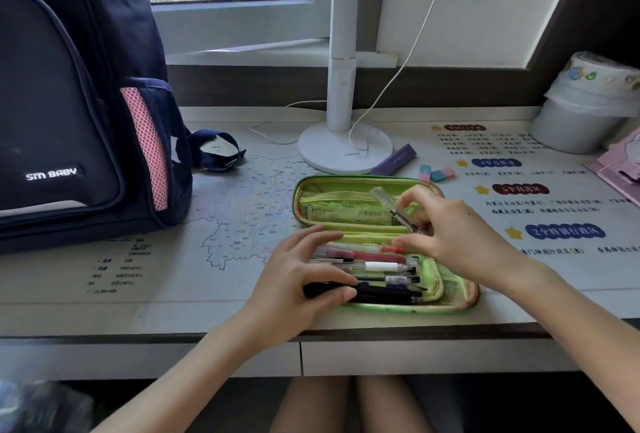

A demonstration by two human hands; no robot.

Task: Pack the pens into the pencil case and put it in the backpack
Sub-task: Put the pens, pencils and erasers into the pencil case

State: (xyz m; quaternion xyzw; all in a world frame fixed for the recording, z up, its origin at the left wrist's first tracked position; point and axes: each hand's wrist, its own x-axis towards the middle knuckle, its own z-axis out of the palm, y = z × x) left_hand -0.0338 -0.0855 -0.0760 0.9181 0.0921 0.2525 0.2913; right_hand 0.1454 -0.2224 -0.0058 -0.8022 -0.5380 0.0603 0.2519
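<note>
Pens (374,268) lie loose in the near half of the open pencil case (464,297) on the desk (207,294). Your left hand (294,280) presses them with flat fingers (322,236), and your right hand (446,228) pinches 1 clear pen (384,198). They look light and slick, so grip mid-barrel.

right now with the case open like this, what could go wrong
The pens under the left hand seem to stick out past the left end of the pencil case, so closing it may jam or spill them. It also sits near the front edge of the desk and could get pushed off.
</note>
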